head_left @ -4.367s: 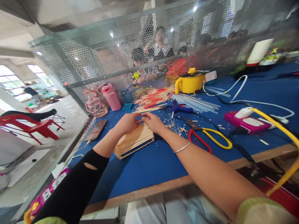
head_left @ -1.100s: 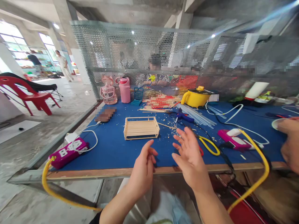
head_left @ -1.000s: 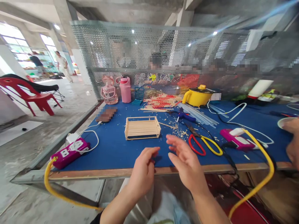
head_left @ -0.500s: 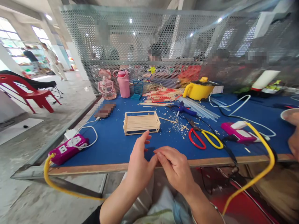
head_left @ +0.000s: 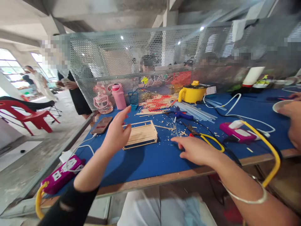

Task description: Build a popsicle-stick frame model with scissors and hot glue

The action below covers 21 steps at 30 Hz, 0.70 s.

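A small tray-like frame of thin wooden sticks [head_left: 143, 134] stands on the blue tabletop. My left hand [head_left: 117, 130] is over the frame's left end with its fingers stretched out, holding nothing; whether it touches the frame I cannot tell. To the right, my right hand [head_left: 195, 150] hovers low over the table, forefinger reaching left and nothing visible in it. The hand covers most of the red loop of a pair of scissors, whose yellow handle [head_left: 215, 142] shows behind it. Behind lie a blue glue gun [head_left: 182, 113] and a pile of red-tipped sticks [head_left: 158, 104].
Clear glue sticks [head_left: 196, 111] lie near a yellow pot [head_left: 193, 93]. Pink bottles [head_left: 118, 97] and a phone [head_left: 101, 125] are at the left. Purple power strips [head_left: 61, 175] with cables flank the work area. Another person's hand [head_left: 295, 121] holds a bowl at the right edge.
My hands were together in front of the frame; they have parted, the left going up to the frame's left end, the right moving right toward the scissors. A standing person has appeared at the left.
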{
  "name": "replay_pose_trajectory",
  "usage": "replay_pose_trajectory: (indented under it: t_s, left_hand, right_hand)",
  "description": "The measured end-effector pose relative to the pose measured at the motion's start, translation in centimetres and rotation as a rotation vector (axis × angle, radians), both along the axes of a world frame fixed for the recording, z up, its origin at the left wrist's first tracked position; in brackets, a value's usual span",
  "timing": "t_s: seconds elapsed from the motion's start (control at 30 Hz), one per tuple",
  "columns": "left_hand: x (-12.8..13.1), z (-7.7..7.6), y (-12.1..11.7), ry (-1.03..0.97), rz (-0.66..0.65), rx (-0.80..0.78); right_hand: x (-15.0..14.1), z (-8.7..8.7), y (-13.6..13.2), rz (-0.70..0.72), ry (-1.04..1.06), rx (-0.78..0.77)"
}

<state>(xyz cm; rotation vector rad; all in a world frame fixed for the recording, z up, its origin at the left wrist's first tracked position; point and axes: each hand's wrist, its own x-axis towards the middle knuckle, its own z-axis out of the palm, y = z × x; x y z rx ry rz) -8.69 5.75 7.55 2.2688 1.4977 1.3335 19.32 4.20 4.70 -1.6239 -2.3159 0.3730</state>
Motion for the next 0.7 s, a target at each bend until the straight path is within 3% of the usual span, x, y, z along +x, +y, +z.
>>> replay_pose_trajectory:
  t_s: [0.07,0.13,0.2,0.27,0.37,0.43,0.5,0.53,0.6,0.7]
  left_hand:
    - [0.4,1.2,4.1,0.171,-0.064,-0.112]
    - [1.4,1.2,7.3,0.273,-0.144,-0.283]
    - [2.3,0.6,9.3,0.305,-0.153,-0.378]
    - [2.5,0.1,10.1,0.309,-0.14,-0.411]
    - [0.5,0.3,9.9,0.277,-0.074,-0.405]
    - [-1.9,0.6,9.2,0.157,0.059,-0.367]
    - [-4.3,0.3,8.3,-0.107,0.26,-0.475]
    - [-5.2,-0.1,7.8,-0.147,0.3,-0.551]
    - [-6.1,-1.5,6.8,-0.194,0.294,-0.707]
    - [-5.8,-3.5,6.0,-0.268,0.183,-0.911]
  right_hand:
    - [-1.0,1.5,2.4,-0.024,-0.024,0.001]
    - [-2.3,2.3,5.0,-0.043,0.017,0.016]
    - [-3.6,2.0,7.1,-0.063,0.079,0.033]
    - [-4.6,0.6,8.5,-0.072,0.149,0.038]
    - [-5.0,-2.0,9.1,-0.098,0.263,0.053]
    - [-5.0,-3.2,9.4,-0.124,0.347,0.068]
    - [-5.2,-3.8,9.8,-0.123,0.437,0.063]
    - [-5.4,-3.9,10.1,-0.107,0.482,0.05]
    - [-6.1,-4.0,10.8,-0.049,0.561,0.008]
    - [-7.1,-4.3,11.4,0.042,0.642,-0.048]
